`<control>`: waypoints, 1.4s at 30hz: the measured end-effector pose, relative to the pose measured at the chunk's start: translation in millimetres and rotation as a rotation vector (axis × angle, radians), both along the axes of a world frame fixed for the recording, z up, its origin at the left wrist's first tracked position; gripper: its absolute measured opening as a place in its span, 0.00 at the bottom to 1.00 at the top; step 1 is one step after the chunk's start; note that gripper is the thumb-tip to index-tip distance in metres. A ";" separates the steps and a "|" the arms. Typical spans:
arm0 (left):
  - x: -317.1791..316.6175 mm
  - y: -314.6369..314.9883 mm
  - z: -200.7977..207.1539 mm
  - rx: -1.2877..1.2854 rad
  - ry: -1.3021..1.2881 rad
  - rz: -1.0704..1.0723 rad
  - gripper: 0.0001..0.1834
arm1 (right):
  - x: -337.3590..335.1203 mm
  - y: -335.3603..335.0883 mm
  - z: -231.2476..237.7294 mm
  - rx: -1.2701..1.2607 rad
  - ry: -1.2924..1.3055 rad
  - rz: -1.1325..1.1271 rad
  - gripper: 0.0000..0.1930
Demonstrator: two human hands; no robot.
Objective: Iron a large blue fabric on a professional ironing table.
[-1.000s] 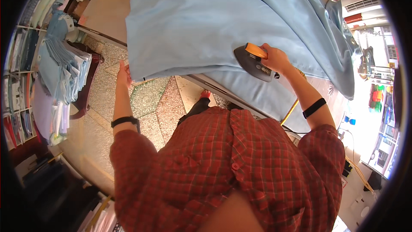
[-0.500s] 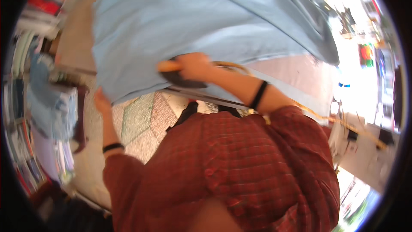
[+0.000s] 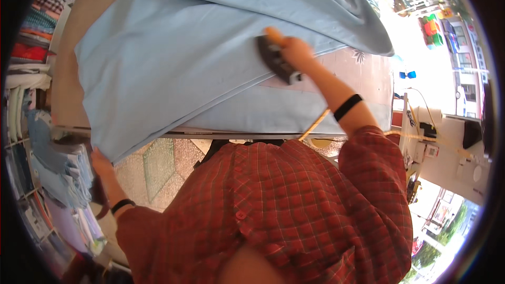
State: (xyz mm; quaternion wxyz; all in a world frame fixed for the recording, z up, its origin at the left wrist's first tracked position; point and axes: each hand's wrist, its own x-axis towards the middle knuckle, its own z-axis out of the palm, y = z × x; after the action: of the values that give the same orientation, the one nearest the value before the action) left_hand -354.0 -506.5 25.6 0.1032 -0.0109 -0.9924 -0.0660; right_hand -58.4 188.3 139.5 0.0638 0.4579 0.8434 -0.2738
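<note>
A large piece of light blue cloth lies spread over a table, with folds at its far right. My right hand is closed round the handle of a dark iron with an orange-yellow grip. The iron rests on the cloth near its slanting front edge and is slightly blurred. At the near left, my left hand is closed on the cloth's corner, which hangs past the table's front edge. Its fingertips are partly hidden.
Folded clothes are stacked at the left, beside shelves of fabric. A yellow cord runs by the table's front edge toward the right. A white stand with a dark object is at the right. Patterned tiles cover the floor.
My right hand has moved the iron rightward and farther away across the cloth, turning it. My left hand has drawn the cloth's corner left and nearer. The head view has shifted too.
</note>
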 end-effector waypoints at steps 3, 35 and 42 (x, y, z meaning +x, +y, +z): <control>-5.7 11.9 19.2 -0.084 0.116 -0.055 0.25 | 71.9 106.7 -17.8 0.283 -0.099 -0.081 0.15; 132.5 373.9 14.7 -0.113 -0.224 -1.021 0.42 | 39.2 37.8 12.7 -0.025 -0.151 0.194 0.15; 139.0 387.3 15.4 -0.123 -0.259 -1.017 0.42 | 201.4 226.2 -39.7 0.311 -0.156 -0.095 0.15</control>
State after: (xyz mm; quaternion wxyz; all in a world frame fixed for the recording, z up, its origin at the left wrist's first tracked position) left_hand -215.0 -119.3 41.0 -0.0661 -0.4888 -0.8685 -0.0501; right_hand 142.9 414.5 99.7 0.0446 0.5214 0.8454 -0.1065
